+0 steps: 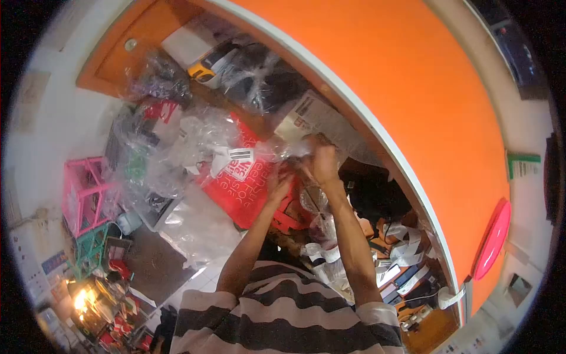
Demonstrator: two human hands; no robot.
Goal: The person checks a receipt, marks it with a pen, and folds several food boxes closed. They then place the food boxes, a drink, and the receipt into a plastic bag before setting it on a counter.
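Note:
My right hand (324, 163) is closed on clear plastic wrapping (295, 148) beside the orange panel. Just left of it, my left hand (279, 184) is bent inward at the right side of a red printed bag (236, 192). Its fingers curl toward the right hand, and what they hold is too dark to make out. A white barcode label (240, 156) lies on the red bag among crumpled clear plastic (203, 133). Beyond my right hand is a pale printed packet (330, 127).
A tall orange panel (407, 88) with a white edge curves along the right. Pink (85, 194) and green (91, 248) plastic racks stand at left. Bottles, papers and small boxes (407, 277) crowd the lower right. A yellow-black item (203, 72) lies at the back.

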